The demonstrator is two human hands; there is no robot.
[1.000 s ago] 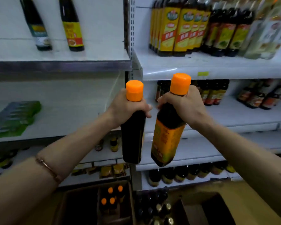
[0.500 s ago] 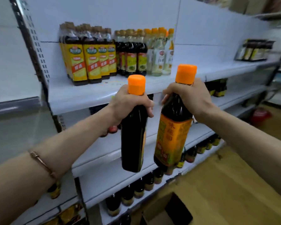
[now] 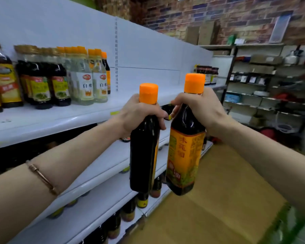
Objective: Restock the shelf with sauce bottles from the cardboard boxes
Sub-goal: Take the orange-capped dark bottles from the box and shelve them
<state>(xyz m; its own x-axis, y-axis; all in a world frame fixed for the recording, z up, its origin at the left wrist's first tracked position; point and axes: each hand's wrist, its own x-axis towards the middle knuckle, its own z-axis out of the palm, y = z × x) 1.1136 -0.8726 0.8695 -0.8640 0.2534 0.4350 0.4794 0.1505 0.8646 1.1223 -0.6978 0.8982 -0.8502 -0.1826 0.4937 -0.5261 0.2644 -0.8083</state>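
Note:
My left hand (image 3: 139,112) grips the neck of a dark sauce bottle (image 3: 143,155) with an orange cap, label side turned away. My right hand (image 3: 201,108) grips the neck of a second dark bottle (image 3: 185,155), whose orange and yellow label faces me. Both bottles hang upright in the air, side by side, in front of the white shelf (image 3: 77,118). The shelf's upper board carries rows of sauce and vinegar bottles (image 3: 60,81) at its left, with bare board to their right. No cardboard box with bottles is in view.
Lower shelf boards hold more dark bottles (image 3: 143,199) along the floor row. A wooden floor (image 3: 209,199) runs to the right. At the far end stands another rack (image 3: 253,81) with mixed goods, and cartons (image 3: 201,35) sit on top against a brick wall.
My view has swung right along the aisle, from the box area below to the shelf's far end. Both hands keep holding their bottles, carried together at about the same height.

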